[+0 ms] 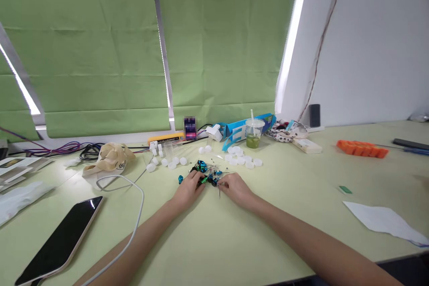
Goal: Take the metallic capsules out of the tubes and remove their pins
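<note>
A small pile of electronic components (201,166), blue, black and green with thin metal leads, lies in the middle of the table. They look like capacitors, though they are too small to be sure. My left hand (189,190) rests against the pile's near left side with its fingers curled in on the parts; what lies under the fingertips is hidden. On the right side, my right hand (236,188) has thumb and fingers pinched together at a thin silver piece (219,192) pointing towards me. One blue component (180,179) lies apart, left of my left hand.
White round caps (239,152) lie behind the pile on both sides. Farther back stands a plastic cup (254,134) with green drink. A phone (62,239) and a white cable (139,214) are at left, the cable crossing my left forearm. An orange holder (362,148) sits right.
</note>
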The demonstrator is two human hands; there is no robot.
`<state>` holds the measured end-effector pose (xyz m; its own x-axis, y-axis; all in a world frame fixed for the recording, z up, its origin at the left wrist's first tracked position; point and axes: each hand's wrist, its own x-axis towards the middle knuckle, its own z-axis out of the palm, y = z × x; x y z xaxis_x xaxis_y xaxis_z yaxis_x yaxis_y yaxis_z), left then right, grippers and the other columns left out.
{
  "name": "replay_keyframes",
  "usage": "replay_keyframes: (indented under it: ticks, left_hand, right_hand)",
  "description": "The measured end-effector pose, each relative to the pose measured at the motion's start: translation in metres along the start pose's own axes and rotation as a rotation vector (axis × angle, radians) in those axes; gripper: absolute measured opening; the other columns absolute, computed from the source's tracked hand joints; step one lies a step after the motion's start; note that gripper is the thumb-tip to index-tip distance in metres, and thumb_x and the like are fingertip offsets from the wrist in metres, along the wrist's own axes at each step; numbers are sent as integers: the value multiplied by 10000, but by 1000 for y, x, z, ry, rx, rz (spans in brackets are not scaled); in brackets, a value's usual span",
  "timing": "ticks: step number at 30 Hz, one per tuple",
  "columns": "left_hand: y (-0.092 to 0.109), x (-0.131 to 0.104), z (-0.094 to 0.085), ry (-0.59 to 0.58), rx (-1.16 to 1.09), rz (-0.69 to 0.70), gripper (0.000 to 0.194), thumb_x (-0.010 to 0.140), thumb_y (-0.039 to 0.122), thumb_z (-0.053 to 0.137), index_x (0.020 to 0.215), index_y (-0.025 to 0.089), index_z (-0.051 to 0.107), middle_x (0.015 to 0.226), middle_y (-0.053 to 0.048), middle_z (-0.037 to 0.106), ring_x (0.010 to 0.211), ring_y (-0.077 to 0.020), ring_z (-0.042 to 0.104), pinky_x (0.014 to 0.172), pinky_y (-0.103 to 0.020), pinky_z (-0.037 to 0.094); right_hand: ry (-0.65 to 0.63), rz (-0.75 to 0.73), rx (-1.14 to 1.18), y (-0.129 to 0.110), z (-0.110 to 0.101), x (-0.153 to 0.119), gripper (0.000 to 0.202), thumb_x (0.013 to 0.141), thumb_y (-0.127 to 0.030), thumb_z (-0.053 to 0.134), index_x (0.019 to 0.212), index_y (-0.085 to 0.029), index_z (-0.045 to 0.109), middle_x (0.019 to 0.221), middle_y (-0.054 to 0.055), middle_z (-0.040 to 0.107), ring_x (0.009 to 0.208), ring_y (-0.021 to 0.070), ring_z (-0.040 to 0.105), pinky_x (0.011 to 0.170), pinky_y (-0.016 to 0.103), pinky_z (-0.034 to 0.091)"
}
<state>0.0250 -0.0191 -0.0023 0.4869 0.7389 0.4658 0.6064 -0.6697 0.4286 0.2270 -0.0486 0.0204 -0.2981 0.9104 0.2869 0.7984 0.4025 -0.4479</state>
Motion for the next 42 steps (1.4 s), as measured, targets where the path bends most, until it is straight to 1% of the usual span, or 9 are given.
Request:
replay_keyframes:
  ticks: [5,8,16,23,27,31,34,39,42]
  left_hand:
    - [-6,3,2,39,13,-40,176,827,222,420,972,203,517,926,-54,512,810,-186,547,713,-319,464]
    - [-5,3,1,43,6,-33,159,827,226,415,953,202,509,927,-51,505,819,-186,538,717,-319,457]
    - [-1,0,0,71,-10,-50,130,830,240,399,941,201,454,887,-35,493,733,-161,506,670,-301,432]
    - [1,2,2,60,16,-57,106,815,224,402,917,207,423,873,-29,482,738,-167,502,655,-292,416]
    - [5,3,2,48,26,-19,89,810,220,401,898,212,411,888,-33,468,746,-170,492,670,-297,409]
    - [6,4,2,98,-2,-17,50,802,205,400,851,212,407,870,-29,467,717,-159,477,646,-278,393]
    - [6,7,5,115,-62,-73,41,790,216,427,822,211,401,770,2,476,605,-132,449,566,-242,358]
    - [8,10,3,179,-256,-210,159,733,279,547,793,212,417,557,78,438,464,-91,397,489,-203,299]
    - [10,8,-2,134,-474,-281,240,710,363,593,819,203,451,504,89,447,407,-78,393,423,-187,288]
  right_hand:
    - [7,20,13,5,2,6,199,757,-177,513,739,-184,711,651,27,615,590,127,510,564,202,332]
    - [-2,18,42,6,-1,4,204,755,-184,510,779,-186,713,681,28,633,608,133,526,572,202,346]
    - [-31,-18,56,4,-4,1,213,747,-155,499,753,-183,710,669,23,644,615,137,549,591,211,354]
    - [122,77,214,-1,0,-1,178,768,-228,504,688,-146,640,614,20,607,546,120,515,546,209,367]
    - [88,-33,329,-11,4,-4,167,776,-250,518,690,-158,627,643,13,591,574,114,511,554,202,381]
    - [211,-53,298,-9,9,-3,156,763,-257,552,671,-169,642,689,19,583,603,115,489,588,214,383]
    - [182,0,410,0,14,-2,184,775,-278,540,683,-165,652,659,12,600,604,121,506,581,214,389]
    - [167,124,517,4,21,-1,180,707,-305,612,644,-144,664,611,19,607,563,126,511,541,219,390]
    - [179,134,625,-1,21,-1,207,714,-332,598,678,-137,658,613,19,598,519,108,495,498,210,385]
